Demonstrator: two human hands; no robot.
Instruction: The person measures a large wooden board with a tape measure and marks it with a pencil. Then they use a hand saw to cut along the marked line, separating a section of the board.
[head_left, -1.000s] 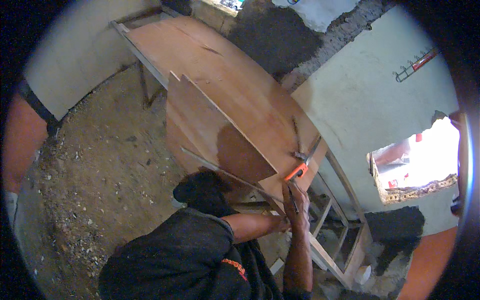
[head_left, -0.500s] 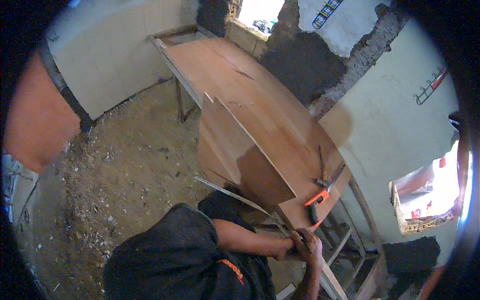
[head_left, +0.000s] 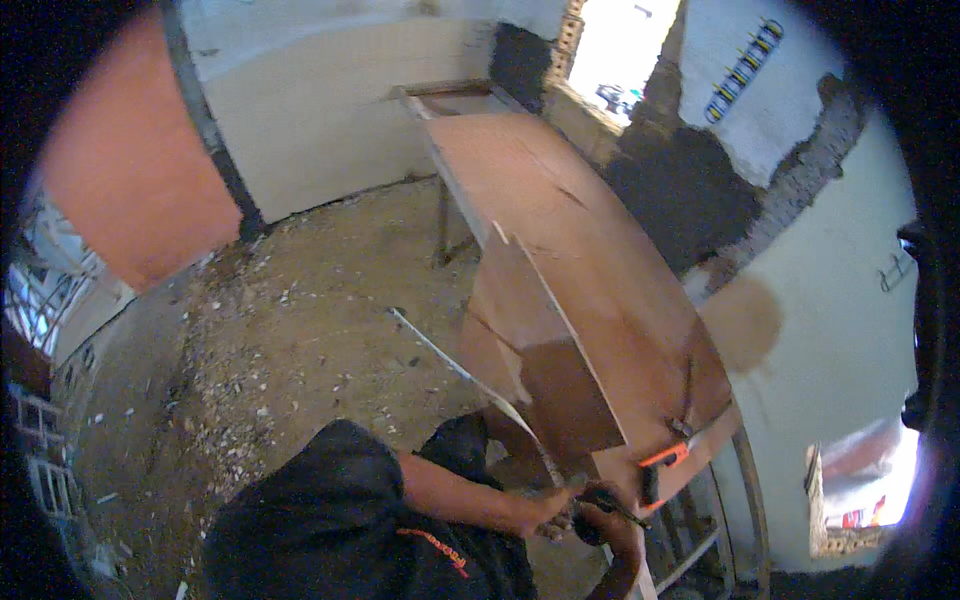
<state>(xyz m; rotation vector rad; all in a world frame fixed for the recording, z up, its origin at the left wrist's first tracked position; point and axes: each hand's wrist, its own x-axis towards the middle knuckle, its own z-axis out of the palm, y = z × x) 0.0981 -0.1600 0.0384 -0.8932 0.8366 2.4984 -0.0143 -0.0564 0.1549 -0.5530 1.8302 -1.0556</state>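
Head view. Pale tape-like strip [head_left: 466, 378]: near end at the fingers of the left hand [head_left: 545, 515], far end well away toward 10–11 o'clock, off over the dirt floor [head_left: 330, 360]. Long axis roughly 10:30 to 4:30, bowed, steeper close to the hand. Left fingers blurred; cannot tell whether clamped on strip. Right hand [head_left: 614, 530] just beside, at 3 o'clock; fingers curled round a dark object [head_left: 596, 499]. Orange-handled saw [head_left: 665, 459] on the surface [head_left: 600, 262], 1–2 o'clock from right hand.
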